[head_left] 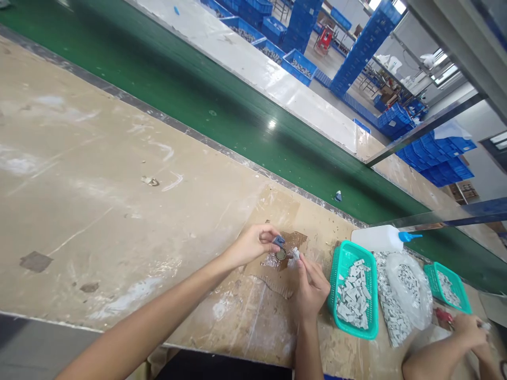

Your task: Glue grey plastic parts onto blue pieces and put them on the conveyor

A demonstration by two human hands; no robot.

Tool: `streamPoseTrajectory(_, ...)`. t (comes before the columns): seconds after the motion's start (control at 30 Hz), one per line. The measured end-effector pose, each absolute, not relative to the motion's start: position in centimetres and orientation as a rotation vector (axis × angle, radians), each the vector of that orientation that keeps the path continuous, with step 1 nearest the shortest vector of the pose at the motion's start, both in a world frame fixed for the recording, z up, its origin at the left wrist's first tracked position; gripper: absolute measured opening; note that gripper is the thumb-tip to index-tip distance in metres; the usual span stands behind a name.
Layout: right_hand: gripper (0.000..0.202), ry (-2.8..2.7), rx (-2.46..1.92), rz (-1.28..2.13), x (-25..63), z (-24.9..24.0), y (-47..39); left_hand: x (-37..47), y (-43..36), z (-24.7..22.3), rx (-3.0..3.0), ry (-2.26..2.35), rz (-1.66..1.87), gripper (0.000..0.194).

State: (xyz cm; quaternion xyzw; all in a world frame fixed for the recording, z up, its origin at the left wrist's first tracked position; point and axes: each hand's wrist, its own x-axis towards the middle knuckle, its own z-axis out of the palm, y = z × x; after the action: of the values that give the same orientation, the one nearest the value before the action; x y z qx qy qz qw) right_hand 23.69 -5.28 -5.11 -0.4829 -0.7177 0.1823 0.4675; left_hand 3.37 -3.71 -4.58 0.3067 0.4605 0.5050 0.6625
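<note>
My left hand (251, 244) pinches a small blue-grey part (278, 241) between thumb and fingertips, just above a small round dark piece (281, 254). My right hand (309, 287) holds a small white-grey piece (295, 254) against that round piece, fingers closed on it. Both hands meet over a patch of brown taped cardboard (277, 282) on the worn workbench (99, 211). A teal basket (340, 258) with several grey parts stands right next to my right hand.
A white squeeze bottle (376, 237) with a blue nozzle lies behind the basket. A plastic bag of grey parts (404, 290) and a second teal basket (431, 279) lie to the right. Another person's hand (469, 330) works at the far right. A green conveyor belt (237, 116) runs behind the bench.
</note>
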Motion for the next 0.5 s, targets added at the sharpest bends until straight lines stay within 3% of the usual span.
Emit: streamPoseTrajectory(0.5,0.018,-1.863,-1.010,0.528,24.0,-2.2,-5.3,5.4,-4.9,-4.1,0.743,0.835,1.017,0.036)
